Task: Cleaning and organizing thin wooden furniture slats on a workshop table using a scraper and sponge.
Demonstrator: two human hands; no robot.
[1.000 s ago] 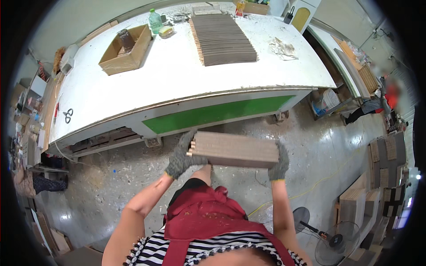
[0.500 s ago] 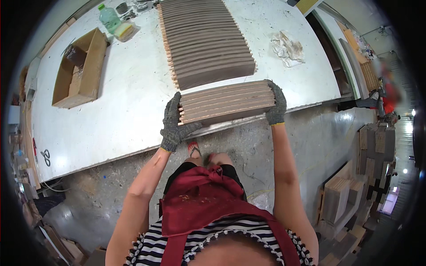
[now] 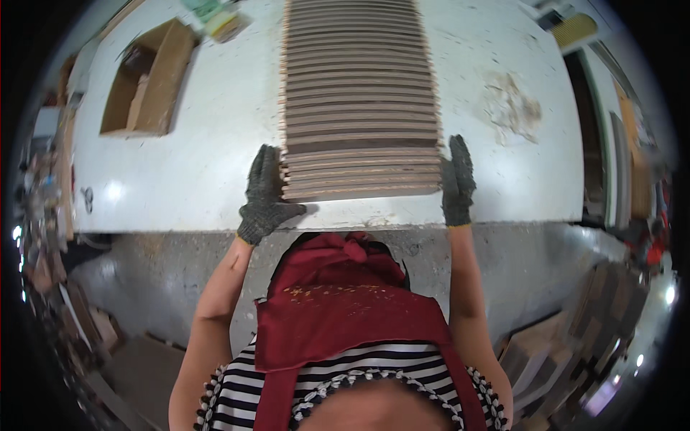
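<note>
A long row of grey-brown wooden strips (image 3: 359, 79), packed side by side with pale pegs along their ends, lies on the white table. At its near end, a smaller group of strips (image 3: 363, 172) sits against the row. My left hand (image 3: 266, 201), in a dark grey knitted glove, is open beside the left ends of this group, fingers stretched forward and thumb pointing across its near side. By the right ends stands my right hand (image 3: 458, 183), gloved alike, open with its fingers straight. Neither hand is wrapped round the strips.
An open cardboard box (image 3: 162, 86) stands on the table (image 3: 208, 172) at the left, with scissors (image 3: 88, 200) near the left edge. A blurred green bottle (image 3: 205, 8) is behind the box. Crumpled pale sheeting (image 3: 514, 108) lies at right. Wooden pieces (image 3: 535, 359) are stacked on the floor.
The smaller group of strips has moved forward from the table's front edge up to the long row. My hands have opened at its ends. My view has swung round to face the table squarely.
</note>
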